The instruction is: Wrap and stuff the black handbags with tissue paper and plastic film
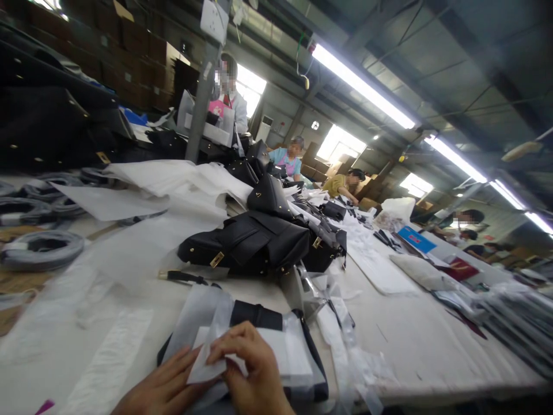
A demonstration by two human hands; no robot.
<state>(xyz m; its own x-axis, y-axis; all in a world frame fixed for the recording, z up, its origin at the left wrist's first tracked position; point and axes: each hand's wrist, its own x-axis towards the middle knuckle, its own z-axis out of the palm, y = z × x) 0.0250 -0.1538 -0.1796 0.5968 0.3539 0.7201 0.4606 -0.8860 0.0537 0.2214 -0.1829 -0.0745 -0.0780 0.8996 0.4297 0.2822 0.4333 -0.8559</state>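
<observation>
In front of me on the table lies a black handbag [258, 315], partly covered by white wrapping paper [294, 353]. My right hand [256, 363] pinches a fold of this paper between thumb and fingers over the middle of the bag. Flat beside it, my left hand [166, 383] rests on the paper at the bag's left part with its fingers stretched out. The bag's lower edge is partly hidden by my hands. Just beyond it sits another black handbag [246, 245] with gold-coloured metal fittings, touched by neither hand.
Coiled, wrapped straps [43, 251] lie at the left, near loose white sheets [142, 242]. Clear plastic strips [345, 346] trail right of the wrapped bag. A grey post [203, 98] rises behind the bags. Several people work farther back, one in a yellow top [337, 185].
</observation>
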